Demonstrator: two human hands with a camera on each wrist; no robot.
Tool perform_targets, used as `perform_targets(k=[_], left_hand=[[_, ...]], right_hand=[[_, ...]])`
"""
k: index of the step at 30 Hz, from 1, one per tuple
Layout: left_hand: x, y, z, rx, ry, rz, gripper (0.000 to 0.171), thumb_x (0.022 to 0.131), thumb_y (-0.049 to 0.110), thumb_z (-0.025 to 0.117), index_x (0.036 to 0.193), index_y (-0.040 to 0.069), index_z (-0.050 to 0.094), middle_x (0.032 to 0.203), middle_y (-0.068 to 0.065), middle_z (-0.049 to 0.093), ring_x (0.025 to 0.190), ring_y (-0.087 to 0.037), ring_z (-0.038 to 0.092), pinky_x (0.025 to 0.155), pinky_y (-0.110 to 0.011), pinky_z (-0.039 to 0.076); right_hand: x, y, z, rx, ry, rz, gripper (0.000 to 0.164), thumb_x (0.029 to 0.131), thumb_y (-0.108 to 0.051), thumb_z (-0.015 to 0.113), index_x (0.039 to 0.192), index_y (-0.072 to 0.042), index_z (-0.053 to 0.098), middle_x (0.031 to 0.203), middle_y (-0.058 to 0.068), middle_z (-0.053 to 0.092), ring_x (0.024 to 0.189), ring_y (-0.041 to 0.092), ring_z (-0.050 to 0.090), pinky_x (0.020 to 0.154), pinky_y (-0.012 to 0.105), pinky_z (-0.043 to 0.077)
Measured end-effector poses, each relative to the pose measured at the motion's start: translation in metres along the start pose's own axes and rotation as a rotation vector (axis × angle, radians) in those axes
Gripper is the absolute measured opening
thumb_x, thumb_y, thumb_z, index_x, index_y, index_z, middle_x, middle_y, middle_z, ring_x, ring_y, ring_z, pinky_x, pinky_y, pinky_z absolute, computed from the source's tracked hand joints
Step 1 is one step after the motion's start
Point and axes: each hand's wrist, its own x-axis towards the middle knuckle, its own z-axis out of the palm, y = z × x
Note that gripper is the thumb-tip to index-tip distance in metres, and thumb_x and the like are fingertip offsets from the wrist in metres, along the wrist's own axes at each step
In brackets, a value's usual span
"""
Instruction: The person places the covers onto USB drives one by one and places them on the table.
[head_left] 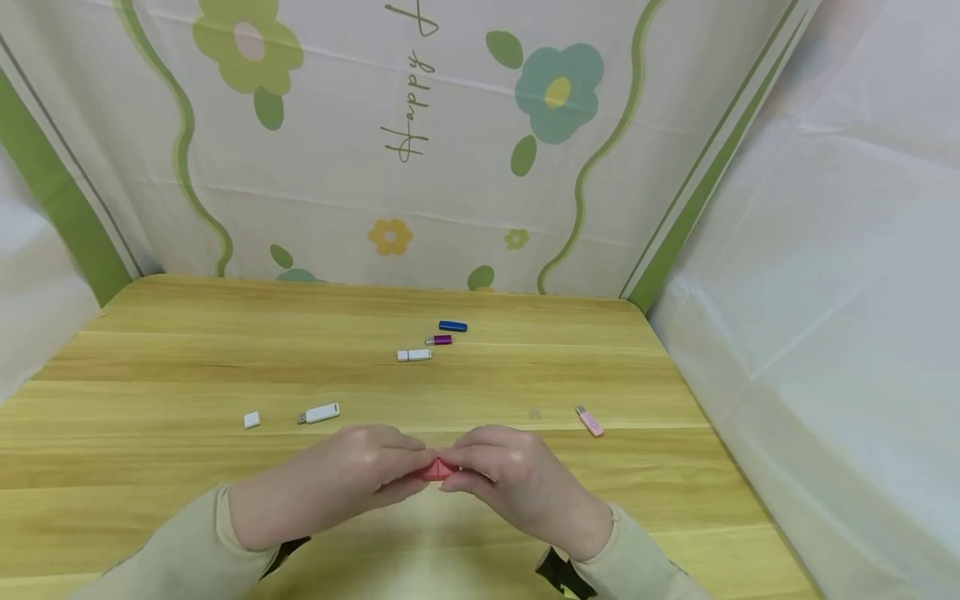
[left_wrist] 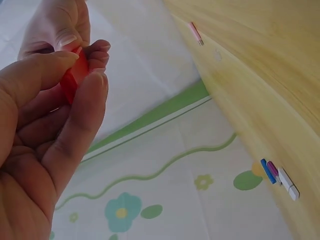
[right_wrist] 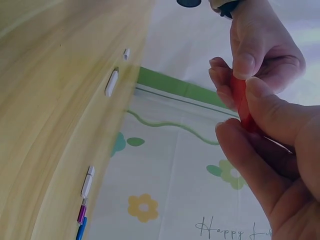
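Both hands meet low in the middle of the head view, over the table. Between them is a small red USB stick (head_left: 437,472), with a thin seam visible across its middle. My left hand (head_left: 367,467) pinches its left end between thumb and fingers. The right end is pinched by my right hand (head_left: 512,473). In the left wrist view, the red flat face of the stick (left_wrist: 77,72) shows between the fingertips. Fingers cover much of it in the right wrist view too, and its connector does not show.
Behind the hands on the wooden table (head_left: 187,333) lie a blue USB stick (head_left: 453,327), a purple one (head_left: 439,340) and a white one (head_left: 414,355). To the left are an uncapped white stick (head_left: 321,413) and a white cap (head_left: 251,420); to the right, a pink stick (head_left: 589,422) and a clear cap (head_left: 535,413).
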Motion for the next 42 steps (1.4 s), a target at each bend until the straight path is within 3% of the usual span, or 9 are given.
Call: perform_targets(k=[13, 19, 28, 37, 42], left_hand=[[0.002, -0.004, 0.005, 0.044, 0.006, 0.048, 0.020, 0.080, 0.000, 0.079, 0.095, 0.008, 0.069, 0.084, 0.008, 0.064, 0.072, 0.000, 0.057, 0.069, -0.008, 0.047], [0.003, -0.005, 0.007, 0.062, -0.001, 0.029, 0.020, 0.078, 0.001, 0.081, 0.094, 0.008, 0.070, 0.080, 0.009, 0.061, 0.068, 0.002, 0.053, 0.067, -0.006, 0.045], [0.005, -0.013, 0.016, 0.076, 0.007, -0.059, 0.019, 0.075, 0.002, 0.084, 0.087, 0.007, 0.071, 0.076, 0.007, 0.064, 0.064, 0.000, 0.055, 0.063, -0.007, 0.047], [0.010, -0.030, 0.027, 0.043, -0.118, -0.247, 0.018, 0.079, 0.013, 0.084, 0.093, 0.008, 0.074, 0.081, 0.005, 0.067, 0.068, -0.005, 0.058, 0.064, -0.013, 0.050], [0.019, -0.042, 0.031, 0.032, -0.163, -0.288, 0.015, 0.080, 0.012, 0.083, 0.092, 0.009, 0.074, 0.080, 0.004, 0.066, 0.067, -0.005, 0.056, 0.062, -0.015, 0.049]], right_hand=[[-0.001, 0.002, 0.003, -0.015, 0.014, 0.024, 0.021, 0.076, -0.008, 0.084, 0.095, -0.001, 0.076, 0.092, 0.003, 0.072, 0.081, 0.007, 0.069, 0.077, 0.010, 0.050], [-0.002, 0.003, 0.003, -0.031, 0.011, 0.043, 0.026, 0.072, -0.006, 0.087, 0.095, -0.001, 0.077, 0.091, 0.003, 0.073, 0.080, 0.006, 0.069, 0.076, 0.010, 0.050], [-0.005, 0.011, 0.005, 0.019, 0.015, 0.096, 0.029, 0.076, -0.006, 0.084, 0.103, 0.000, 0.075, 0.092, 0.003, 0.073, 0.079, 0.005, 0.068, 0.073, 0.009, 0.050], [-0.014, 0.031, 0.009, 0.008, -0.022, 0.190, 0.023, 0.077, -0.008, 0.084, 0.097, 0.000, 0.076, 0.088, 0.004, 0.073, 0.073, 0.007, 0.067, 0.067, 0.012, 0.052], [-0.012, 0.044, 0.002, -0.040, -0.081, 0.239, 0.021, 0.079, -0.010, 0.083, 0.097, -0.002, 0.076, 0.086, 0.003, 0.073, 0.071, 0.005, 0.065, 0.063, 0.013, 0.052]])
